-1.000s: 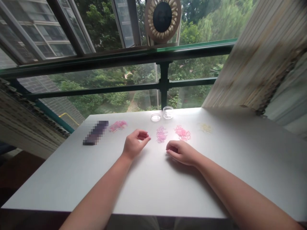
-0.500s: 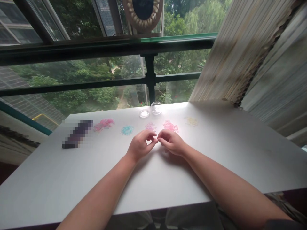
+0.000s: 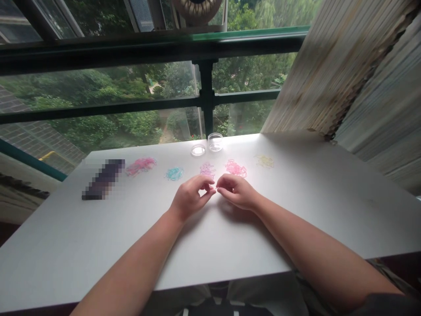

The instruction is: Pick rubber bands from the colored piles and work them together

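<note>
My left hand (image 3: 192, 195) and my right hand (image 3: 238, 192) meet over the middle of the table, each closed in a pinch. Between their fingertips shows a thin pale strand, which looks like a small rubber band (image 3: 216, 188); most of it is hidden by the fingers. Just beyond the hands lie a purple pile of small rubber bands (image 3: 207, 169) and a pink pile (image 3: 236, 167). A blue pile (image 3: 174, 174) is to the left, with a mixed pink pile (image 3: 141, 166) farther left. On the right is a pale yellow pile (image 3: 265, 161).
At the table's far edge stand a clear round container (image 3: 215, 142) and a clear lid (image 3: 198, 150). A dark pixelated object (image 3: 103, 180) lies on the left of the white table (image 3: 210, 254). Behind are a green railing (image 3: 131, 50) and a curtain (image 3: 296, 87).
The view has tipped slightly downward. Both hands keep their pinch close together, and the thin strand between the fingertips shows a little more clearly.
</note>
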The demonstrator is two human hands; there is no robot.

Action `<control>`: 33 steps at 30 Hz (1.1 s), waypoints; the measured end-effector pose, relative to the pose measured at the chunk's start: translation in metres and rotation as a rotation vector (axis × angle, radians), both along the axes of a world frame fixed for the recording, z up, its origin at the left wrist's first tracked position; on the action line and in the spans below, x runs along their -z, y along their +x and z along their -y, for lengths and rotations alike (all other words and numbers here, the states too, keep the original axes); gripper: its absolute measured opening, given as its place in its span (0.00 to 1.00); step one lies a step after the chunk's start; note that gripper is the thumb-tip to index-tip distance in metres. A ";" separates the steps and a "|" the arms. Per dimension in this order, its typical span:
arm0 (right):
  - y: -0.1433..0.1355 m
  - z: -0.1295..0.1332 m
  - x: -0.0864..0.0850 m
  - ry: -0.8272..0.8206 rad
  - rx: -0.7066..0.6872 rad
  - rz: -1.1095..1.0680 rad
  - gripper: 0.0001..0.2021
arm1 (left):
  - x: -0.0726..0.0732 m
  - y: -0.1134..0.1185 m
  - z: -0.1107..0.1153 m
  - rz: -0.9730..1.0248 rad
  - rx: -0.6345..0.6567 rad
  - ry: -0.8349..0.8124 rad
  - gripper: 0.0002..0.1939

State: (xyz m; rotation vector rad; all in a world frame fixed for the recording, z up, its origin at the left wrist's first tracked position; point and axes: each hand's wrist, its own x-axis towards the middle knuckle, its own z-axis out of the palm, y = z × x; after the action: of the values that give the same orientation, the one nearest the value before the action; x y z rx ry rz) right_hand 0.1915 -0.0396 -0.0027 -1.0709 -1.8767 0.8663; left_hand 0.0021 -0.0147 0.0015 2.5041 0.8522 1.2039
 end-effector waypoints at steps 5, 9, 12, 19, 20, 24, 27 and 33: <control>0.000 0.000 0.000 0.031 0.021 0.027 0.01 | -0.002 0.000 0.002 0.014 0.003 -0.004 0.08; 0.000 0.000 -0.001 0.069 0.049 0.035 0.01 | -0.005 0.001 0.004 0.012 -0.020 -0.052 0.11; -0.001 0.001 -0.001 0.089 0.059 0.044 0.01 | -0.006 0.001 0.004 -0.010 -0.033 -0.096 0.08; -0.002 0.001 -0.002 0.107 0.075 0.079 0.02 | -0.006 0.002 0.003 -0.075 -0.011 -0.139 0.04; -0.002 0.001 -0.002 0.108 0.075 0.084 0.02 | -0.006 0.002 0.003 -0.085 -0.008 -0.146 0.05; -0.003 0.001 -0.002 0.098 0.061 0.096 0.03 | -0.005 0.002 0.005 -0.112 -0.001 -0.186 0.05; -0.003 0.001 -0.002 0.099 0.060 0.100 0.03 | -0.005 0.002 0.006 -0.102 -0.001 -0.207 0.05; -0.006 0.002 -0.003 0.106 0.048 0.108 0.03 | -0.003 0.003 0.005 -0.065 -0.007 -0.260 0.04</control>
State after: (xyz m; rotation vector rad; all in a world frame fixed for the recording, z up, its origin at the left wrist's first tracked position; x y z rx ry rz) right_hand 0.1859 -0.0418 -0.0001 -1.1122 -1.9548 0.6859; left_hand 0.0048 -0.0201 0.0049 2.3423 0.9665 0.9491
